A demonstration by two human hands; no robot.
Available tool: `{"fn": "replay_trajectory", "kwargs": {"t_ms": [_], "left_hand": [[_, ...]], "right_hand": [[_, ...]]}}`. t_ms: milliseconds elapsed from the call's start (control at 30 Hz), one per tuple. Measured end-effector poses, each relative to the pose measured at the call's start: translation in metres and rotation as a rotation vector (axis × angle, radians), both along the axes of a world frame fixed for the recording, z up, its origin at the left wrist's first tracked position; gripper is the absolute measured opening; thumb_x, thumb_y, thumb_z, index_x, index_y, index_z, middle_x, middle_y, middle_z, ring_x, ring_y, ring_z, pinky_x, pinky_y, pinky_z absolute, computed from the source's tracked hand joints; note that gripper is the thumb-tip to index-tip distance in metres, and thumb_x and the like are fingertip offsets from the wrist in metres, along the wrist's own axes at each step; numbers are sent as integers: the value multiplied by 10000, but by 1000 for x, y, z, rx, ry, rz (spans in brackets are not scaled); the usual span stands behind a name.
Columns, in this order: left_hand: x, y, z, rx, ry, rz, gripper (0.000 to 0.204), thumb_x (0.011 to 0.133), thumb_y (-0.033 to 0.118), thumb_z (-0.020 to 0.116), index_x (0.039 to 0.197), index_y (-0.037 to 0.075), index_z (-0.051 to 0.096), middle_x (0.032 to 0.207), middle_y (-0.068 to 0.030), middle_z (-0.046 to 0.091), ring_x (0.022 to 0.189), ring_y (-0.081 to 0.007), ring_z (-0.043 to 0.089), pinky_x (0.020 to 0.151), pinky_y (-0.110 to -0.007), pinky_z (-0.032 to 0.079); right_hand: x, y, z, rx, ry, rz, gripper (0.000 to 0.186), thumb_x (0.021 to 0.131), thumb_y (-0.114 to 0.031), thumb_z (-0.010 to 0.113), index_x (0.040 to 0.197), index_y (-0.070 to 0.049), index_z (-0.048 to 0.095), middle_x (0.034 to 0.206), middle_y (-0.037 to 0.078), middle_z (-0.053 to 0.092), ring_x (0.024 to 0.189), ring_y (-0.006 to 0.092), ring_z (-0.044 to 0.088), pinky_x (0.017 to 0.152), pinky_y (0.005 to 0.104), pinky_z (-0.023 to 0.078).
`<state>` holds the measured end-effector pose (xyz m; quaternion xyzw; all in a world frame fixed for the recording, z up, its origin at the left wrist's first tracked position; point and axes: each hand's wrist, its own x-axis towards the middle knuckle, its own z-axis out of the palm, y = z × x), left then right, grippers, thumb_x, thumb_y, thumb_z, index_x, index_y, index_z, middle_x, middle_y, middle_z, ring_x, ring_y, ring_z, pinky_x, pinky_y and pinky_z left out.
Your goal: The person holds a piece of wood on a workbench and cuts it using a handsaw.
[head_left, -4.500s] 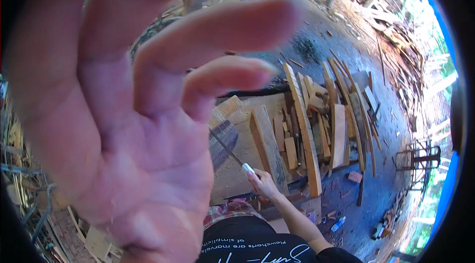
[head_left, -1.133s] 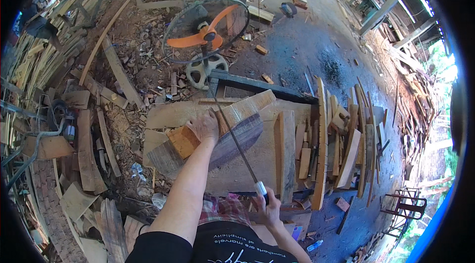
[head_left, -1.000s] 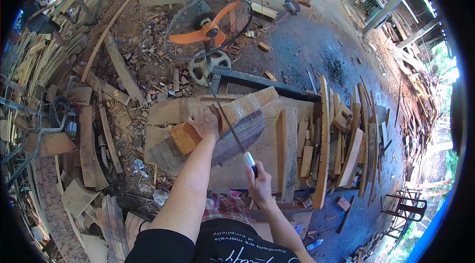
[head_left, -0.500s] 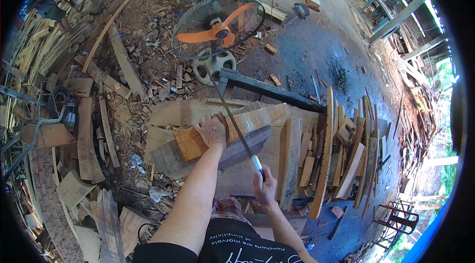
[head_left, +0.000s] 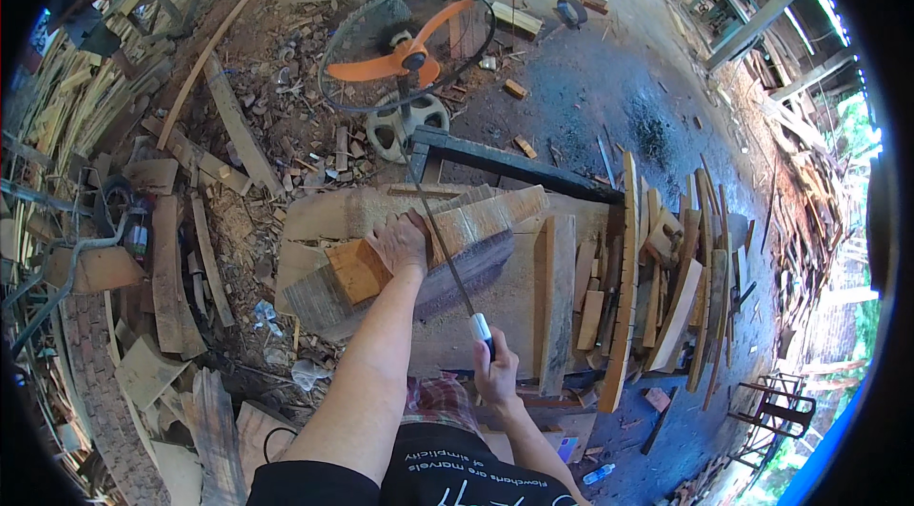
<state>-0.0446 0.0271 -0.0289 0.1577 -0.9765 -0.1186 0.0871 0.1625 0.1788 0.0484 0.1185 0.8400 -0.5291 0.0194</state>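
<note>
Long blade (head_left: 447,255) across a wooden block (head_left: 490,222).
Right hand (head_left: 496,375) closed around the handle (head_left: 480,326); left hand (head_left: 399,244), loosely open, on the block.

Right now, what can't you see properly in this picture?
Head view: palm of the left hand, hidden by its back.
Head view: part of the handle, hidden by the right hand.
Head view: any teeth on the blade, too small.
Head view: black shirt, cut off by lower edge.

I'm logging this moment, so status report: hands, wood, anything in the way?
Right hand grips white-handled blade. Left hand rests on wood piece, close beside blade. Blade crosses over wood in view; contact unclear. Fan stands beyond blade's tip.
</note>
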Motion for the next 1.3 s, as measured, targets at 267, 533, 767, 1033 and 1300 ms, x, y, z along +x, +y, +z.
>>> {"fn": "replay_trajectory", "kwargs": {"t_ms": [267, 533, 767, 1033, 1300], "left_hand": [[1, 17, 19, 29, -64, 40, 360, 925, 279, 454, 790, 81, 723, 928, -76, 681, 971, -272, 553, 883, -422, 327], [0, -4, -3, 60, -7, 87, 376, 929, 283, 455, 775, 58, 713, 967, -84, 674, 985, -280, 538, 890, -429, 325], [0, 9, 3, 3, -12, 38, 364, 919, 274, 460, 773, 54, 711, 901, -104, 680, 949, -282, 568, 872, -434, 343], [1, 3, 8, 10, -2, 55, 344, 937, 260, 448, 778, 84, 698, 918, -92, 656, 952, -271, 552, 870, -432, 341], [5, 11, -2, 7, 181, 91, 232, 951, 284, 467, 925, 99, 604, 943, -90, 568, 940, -263, 540, 867, -428, 341]], "right_hand": [[80, 28, 4, -39, 29, -83, 258, 937, -209, 551, 1114, -22, 574, 743, 156, 614, 678, 287, 650, 618, 366, 498], [20, 12, 9, 63, 7, 15, 202, 926, -197, 565, 1040, -30, 570, 717, 180, 577, 629, 321, 601, 591, 378, 464], [36, 22, 20, 62, -110, 31, 210, 927, -228, 575, 1019, -39, 567, 698, 191, 574, 661, 358, 619, 586, 391, 467], [68, 30, 23, 62, -19, 6, 225, 921, -251, 586, 977, -33, 578, 720, 178, 593, 670, 346, 632, 610, 397, 484], [-9, 5, -2, 129, 27, 97, 205, 916, -229, 597, 940, -33, 544, 720, 216, 578, 656, 416, 593, 567, 418, 460]]}}
